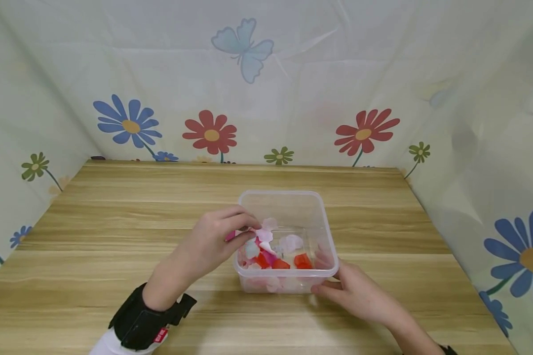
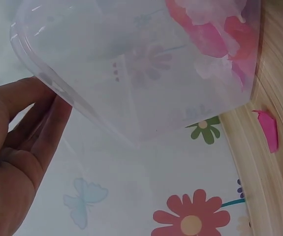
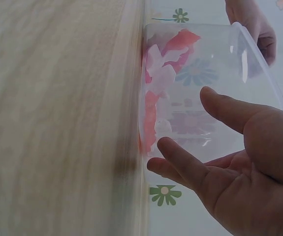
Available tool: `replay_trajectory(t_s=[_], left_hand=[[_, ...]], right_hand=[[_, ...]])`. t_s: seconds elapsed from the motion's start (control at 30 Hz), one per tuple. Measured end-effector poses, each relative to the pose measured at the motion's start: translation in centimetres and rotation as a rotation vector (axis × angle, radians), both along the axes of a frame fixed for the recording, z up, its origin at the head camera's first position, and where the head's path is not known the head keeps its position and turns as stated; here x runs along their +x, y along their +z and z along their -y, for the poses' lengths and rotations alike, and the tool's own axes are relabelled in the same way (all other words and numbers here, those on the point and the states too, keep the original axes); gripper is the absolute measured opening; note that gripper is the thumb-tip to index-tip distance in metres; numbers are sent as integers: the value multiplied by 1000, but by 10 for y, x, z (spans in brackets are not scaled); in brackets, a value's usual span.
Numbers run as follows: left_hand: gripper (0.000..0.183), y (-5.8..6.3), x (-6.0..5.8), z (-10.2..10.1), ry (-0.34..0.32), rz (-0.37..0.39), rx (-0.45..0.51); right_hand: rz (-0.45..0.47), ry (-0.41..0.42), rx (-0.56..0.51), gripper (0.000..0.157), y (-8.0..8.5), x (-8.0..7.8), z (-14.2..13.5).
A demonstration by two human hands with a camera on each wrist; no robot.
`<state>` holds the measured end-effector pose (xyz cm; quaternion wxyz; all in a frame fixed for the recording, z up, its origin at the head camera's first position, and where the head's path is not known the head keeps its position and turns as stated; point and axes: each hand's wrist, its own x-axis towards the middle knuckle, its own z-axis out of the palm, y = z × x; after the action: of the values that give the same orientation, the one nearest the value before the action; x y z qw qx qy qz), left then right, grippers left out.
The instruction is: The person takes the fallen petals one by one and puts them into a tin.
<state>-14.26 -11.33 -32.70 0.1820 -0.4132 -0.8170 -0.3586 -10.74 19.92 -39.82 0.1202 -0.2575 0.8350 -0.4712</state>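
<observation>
A clear plastic container [image 1: 330, 251] stands on the table with pink, white and red petals [image 1: 303, 261] inside. My left hand [image 1: 213, 234] reaches over its left rim. Between its thumb and fingertips I seem to pinch a pale pink petal [image 1: 264, 234], just above the others; in the left wrist view the fingertips are partly hidden behind the rim. My right hand [image 1: 357, 293] rests against the container's near right corner. In the right wrist view its fingers [image 3: 183, 160] are spread and fairly straight along the wall. A magenta petal [image 2: 268, 130] lies on the table outside the container.
The wood-grain table [image 1: 115, 236] extends around the container. Flower-printed sheeting [image 1: 280, 98] hangs behind it and at both sides. A black strap [image 1: 137, 320] wraps my left wrist.
</observation>
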Motion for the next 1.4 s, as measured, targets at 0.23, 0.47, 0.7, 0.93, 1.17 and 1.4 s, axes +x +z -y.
replay_trajectory(t_s=[0.23,0.47,0.7,0.93,1.17,1.4], left_hand=[[28,-1,-4,3,18,-8,4],[24,0,-9,11,135,-35,38],[19,-6,-19,19,317,21,20],[19,-26,-32,24,433,186,-147],[24,-44,-41,21,429,343,-388],[18,-59,-48,20,377,347,-441]], right_hand=[[-33,0,25,63,0,-1,-1],[-44,0,31,63,-1,-1,-2],[-22,-4,17,63,-1,0,-3],[-23,2,23,63,-2,0,-3],[-30,-1,46,64,-2,-1,-3],[-37,18,43,63,-2,-3,-3]])
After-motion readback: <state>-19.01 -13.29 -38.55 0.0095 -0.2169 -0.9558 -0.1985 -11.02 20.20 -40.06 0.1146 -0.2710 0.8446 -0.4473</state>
